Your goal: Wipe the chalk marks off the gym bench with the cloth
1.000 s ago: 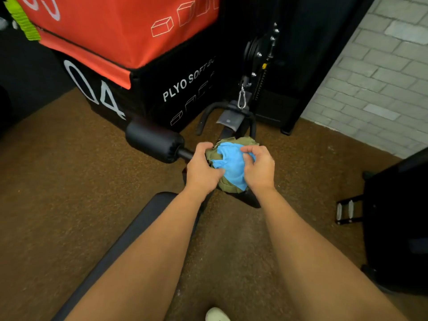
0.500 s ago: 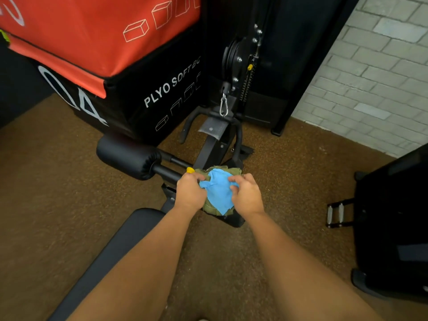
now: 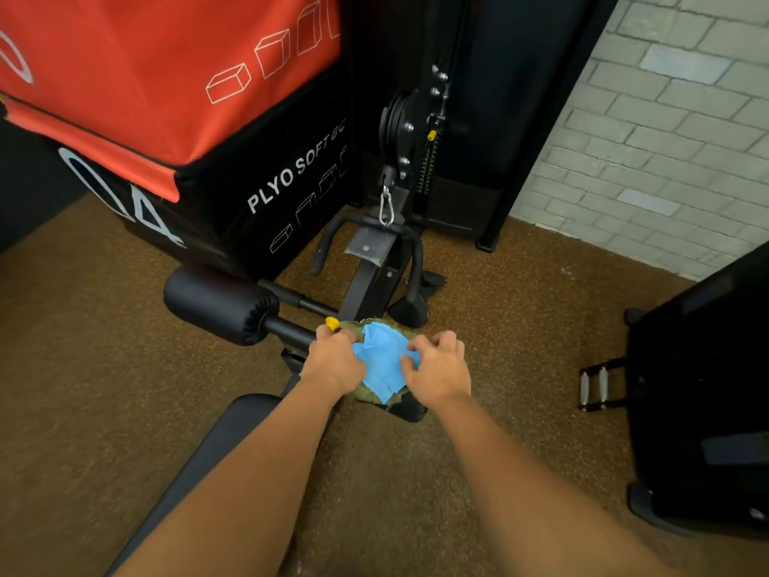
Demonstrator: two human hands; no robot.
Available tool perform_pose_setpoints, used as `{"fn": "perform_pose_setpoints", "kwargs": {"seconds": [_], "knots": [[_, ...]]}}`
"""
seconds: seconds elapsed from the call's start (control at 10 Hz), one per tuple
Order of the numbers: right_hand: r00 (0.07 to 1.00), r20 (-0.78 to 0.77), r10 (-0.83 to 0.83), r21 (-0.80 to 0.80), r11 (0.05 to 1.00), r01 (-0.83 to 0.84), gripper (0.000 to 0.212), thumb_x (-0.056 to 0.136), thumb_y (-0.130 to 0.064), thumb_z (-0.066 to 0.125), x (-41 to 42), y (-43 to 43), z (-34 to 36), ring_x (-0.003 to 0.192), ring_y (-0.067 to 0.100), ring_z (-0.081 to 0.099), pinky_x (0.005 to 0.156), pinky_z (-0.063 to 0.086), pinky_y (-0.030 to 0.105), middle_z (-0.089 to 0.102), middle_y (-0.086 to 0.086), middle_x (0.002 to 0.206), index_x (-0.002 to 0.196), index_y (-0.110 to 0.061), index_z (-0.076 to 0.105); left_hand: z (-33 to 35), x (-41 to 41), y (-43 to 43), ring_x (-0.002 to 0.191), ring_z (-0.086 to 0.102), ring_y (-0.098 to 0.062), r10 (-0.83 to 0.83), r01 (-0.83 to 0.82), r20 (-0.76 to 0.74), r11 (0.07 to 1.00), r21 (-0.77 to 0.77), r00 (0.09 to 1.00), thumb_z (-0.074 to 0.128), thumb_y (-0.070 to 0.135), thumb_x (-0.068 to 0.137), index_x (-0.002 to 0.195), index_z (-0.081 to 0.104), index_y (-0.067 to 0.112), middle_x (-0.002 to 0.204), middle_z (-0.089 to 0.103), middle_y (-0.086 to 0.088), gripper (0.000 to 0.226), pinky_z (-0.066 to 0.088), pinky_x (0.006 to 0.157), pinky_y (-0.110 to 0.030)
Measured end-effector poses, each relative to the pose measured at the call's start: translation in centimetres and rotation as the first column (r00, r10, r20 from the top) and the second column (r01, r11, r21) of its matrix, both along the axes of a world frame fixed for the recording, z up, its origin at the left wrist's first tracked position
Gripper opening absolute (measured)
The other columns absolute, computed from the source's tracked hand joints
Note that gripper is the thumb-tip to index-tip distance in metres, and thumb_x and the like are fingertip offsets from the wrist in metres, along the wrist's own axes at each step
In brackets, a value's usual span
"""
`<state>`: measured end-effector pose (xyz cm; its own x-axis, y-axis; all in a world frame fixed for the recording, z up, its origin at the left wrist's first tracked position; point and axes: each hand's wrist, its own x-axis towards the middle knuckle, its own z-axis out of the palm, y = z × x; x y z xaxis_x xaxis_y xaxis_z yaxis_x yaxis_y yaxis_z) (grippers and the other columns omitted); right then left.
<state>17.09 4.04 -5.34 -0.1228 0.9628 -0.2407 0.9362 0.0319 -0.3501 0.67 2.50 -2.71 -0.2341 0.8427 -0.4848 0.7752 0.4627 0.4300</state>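
A crumpled blue cloth (image 3: pixel 383 362) lies on an olive-green cloth (image 3: pixel 399 396), bunched over the right foot roller at the far end of the black gym bench (image 3: pixel 233 443). My left hand (image 3: pixel 333 362) grips the bundle's left edge, just below a yellow knob (image 3: pixel 331 323). At the right edge, my right hand (image 3: pixel 439 368) pinches the blue cloth with curled fingers. No chalk marks show on the visible part of the bench pad; my forearms hide much of it.
A black foam roller (image 3: pixel 216 304) sticks out left of the hands. Behind stand stacked plyo boxes, red (image 3: pixel 166 68) over black (image 3: pixel 266 181), and a cable machine with a carabiner (image 3: pixel 386 210). At right stands black equipment (image 3: pixel 703 389) before a brick wall. The floor is brown rubber.
The view has tilted up, so the hands sit lower in frame. Both hands stay on the cloth bundle; my right hand has shifted to its right edge, uncovering more blue.
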Motion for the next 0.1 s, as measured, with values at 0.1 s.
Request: {"fn": "perform_pose_setpoints", "kwargs": {"seconds": [0.1], "knots": [[0.994, 0.104, 0.017, 0.019, 1.000, -0.019, 0.041, 0.092, -0.050, 0.043, 0.96, -0.55, 0.55, 0.120, 0.025, 0.035, 0.098, 0.040, 0.041, 0.036, 0.006, 0.127, 0.126, -0.028, 0.048, 1.25, 0.57, -0.01, 0.128, 0.030, -0.033, -0.082, 0.081, -0.074, 0.996, -0.022, 0.994, 0.057, 0.030, 0.088, 0.142, 0.038, 0.019, 0.138, 0.026, -0.010, 0.058, 0.038, 0.105, -0.043]]}}
